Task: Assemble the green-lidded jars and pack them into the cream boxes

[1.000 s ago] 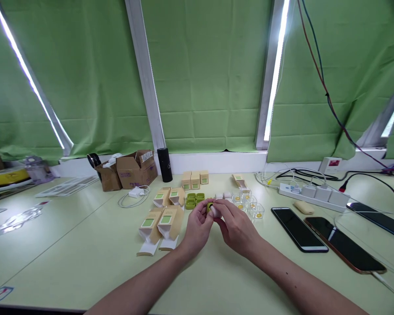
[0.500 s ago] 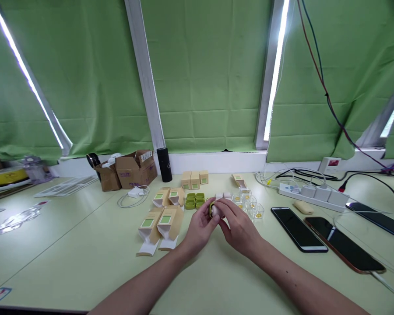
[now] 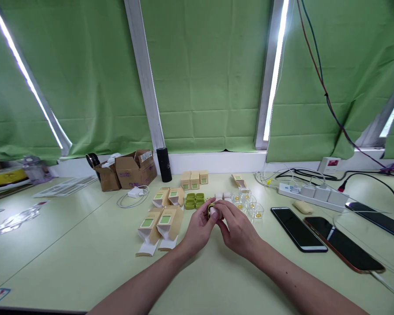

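Note:
My left hand [image 3: 198, 228] is closed around a small green cup, of which only a dark green rim shows between the fingers. Pinched at its opening is a small white rounded piece [image 3: 213, 211], with the fingers of my right hand [image 3: 239, 226] closed on it. Whether the white piece sits inside the cup I cannot tell. Just behind my hands stand several green square cups [image 3: 190, 204] in a cluster. Small white pieces [image 3: 219, 196] lie beyond my fingertips, partly hidden. Clear cups with yellow bottoms [image 3: 258, 212] stand right of my right hand.
Left of my hands lie several opened beige cartons [image 3: 170, 218]; closed beige boxes [image 3: 195, 180] stand behind. Farther back are cardboard boxes [image 3: 131, 170], a black cylinder [image 3: 164, 165] and a white charger [image 3: 136, 191]. Phones [image 3: 298, 229] and a power strip [image 3: 313, 194] occupy the right side.
Both hands stay in place around the green cup and white piece. The fingers have shifted slightly, and the white piece is turned a little. Nothing else has visibly moved.

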A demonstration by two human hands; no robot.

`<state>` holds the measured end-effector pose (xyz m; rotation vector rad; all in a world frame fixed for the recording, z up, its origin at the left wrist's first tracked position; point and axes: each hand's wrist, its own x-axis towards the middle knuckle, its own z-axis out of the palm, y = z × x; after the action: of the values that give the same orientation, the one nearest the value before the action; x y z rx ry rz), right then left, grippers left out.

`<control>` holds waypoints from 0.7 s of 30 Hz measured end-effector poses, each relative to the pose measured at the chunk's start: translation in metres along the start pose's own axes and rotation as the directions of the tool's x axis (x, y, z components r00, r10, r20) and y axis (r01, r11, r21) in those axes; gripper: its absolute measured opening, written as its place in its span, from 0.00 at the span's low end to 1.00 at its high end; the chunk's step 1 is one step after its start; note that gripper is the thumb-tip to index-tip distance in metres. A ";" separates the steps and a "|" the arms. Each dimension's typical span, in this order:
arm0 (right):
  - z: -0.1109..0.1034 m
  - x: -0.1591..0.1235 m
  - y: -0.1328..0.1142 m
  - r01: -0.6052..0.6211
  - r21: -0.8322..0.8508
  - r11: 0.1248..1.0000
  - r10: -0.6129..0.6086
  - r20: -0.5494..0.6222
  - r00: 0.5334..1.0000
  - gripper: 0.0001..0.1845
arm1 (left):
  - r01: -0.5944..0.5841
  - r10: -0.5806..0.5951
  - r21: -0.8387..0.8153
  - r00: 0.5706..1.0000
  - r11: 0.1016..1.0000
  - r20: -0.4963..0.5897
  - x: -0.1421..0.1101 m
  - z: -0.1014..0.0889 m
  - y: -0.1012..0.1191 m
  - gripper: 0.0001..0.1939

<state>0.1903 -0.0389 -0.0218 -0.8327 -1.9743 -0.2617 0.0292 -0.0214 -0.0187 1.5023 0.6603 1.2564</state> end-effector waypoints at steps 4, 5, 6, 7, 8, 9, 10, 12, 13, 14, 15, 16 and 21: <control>0.002 0.000 0.000 -0.006 -0.010 1.000 0.006 -0.007 1.000 0.22 | 0.004 -0.004 0.014 1.000 1.000 -0.001 0.000 0.000 0.000 0.33; 0.002 0.000 0.001 -0.009 -0.011 1.000 0.009 -0.005 1.000 0.22 | 0.008 -0.008 0.021 1.000 1.000 -0.004 0.000 0.000 0.000 0.34; 0.002 -0.001 0.001 -0.011 -0.011 1.000 0.011 -0.003 1.000 0.22 | 0.013 -0.013 0.027 1.000 1.000 -0.005 0.000 0.000 0.001 0.34; 0.002 -0.001 0.001 -0.011 -0.011 1.000 0.011 0.000 1.000 0.21 | 0.017 -0.017 0.032 1.000 0.999 -0.004 0.001 0.000 0.001 0.35; 0.003 -0.001 0.002 -0.011 -0.010 1.000 0.011 0.001 1.000 0.21 | 0.018 -0.018 0.035 1.000 0.999 -0.003 0.001 0.000 0.001 0.35; 0.003 -0.001 0.002 -0.011 -0.008 1.000 0.011 0.000 1.000 0.21 | 0.017 -0.017 0.037 1.000 0.999 -0.001 0.001 0.000 0.001 0.35; 0.003 0.000 0.002 -0.010 -0.006 1.000 0.010 0.000 1.000 0.21 | 0.014 -0.014 0.037 1.000 0.999 -0.001 0.001 0.000 0.002 0.34; 0.003 0.000 0.001 -0.010 -0.003 1.000 0.010 -0.003 1.000 0.21 | 0.006 -0.006 0.033 1.000 0.999 -0.006 0.001 0.000 0.001 0.33; 0.003 0.000 0.001 -0.010 -0.002 1.000 0.010 -0.002 1.000 0.21 | 0.003 -0.003 0.033 1.000 0.999 -0.011 0.001 0.000 0.001 0.32; 0.003 0.000 0.001 -0.011 -0.001 1.000 0.011 -0.003 1.000 0.20 | 0.003 -0.002 0.036 1.000 0.999 -0.014 0.001 0.000 0.001 0.32; 0.003 0.001 0.001 -0.010 -0.001 1.000 0.010 -0.003 1.000 0.20 | 0.002 -0.001 0.041 1.000 0.999 -0.016 0.001 0.000 0.000 0.32; 0.003 0.001 0.001 -0.009 0.000 1.000 0.009 -0.002 1.000 0.20 | -0.001 0.002 0.046 1.000 0.999 -0.016 0.002 -0.001 0.000 0.32; 0.003 0.001 0.001 -0.018 -0.013 1.000 0.019 0.016 1.000 0.19 | -0.015 0.016 0.056 1.000 0.998 -0.017 0.002 -0.001 0.000 0.30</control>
<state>0.1885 -0.0364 -0.0228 -0.8633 -1.9810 -0.2573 0.0289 -0.0193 -0.0183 1.5465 0.7011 1.2730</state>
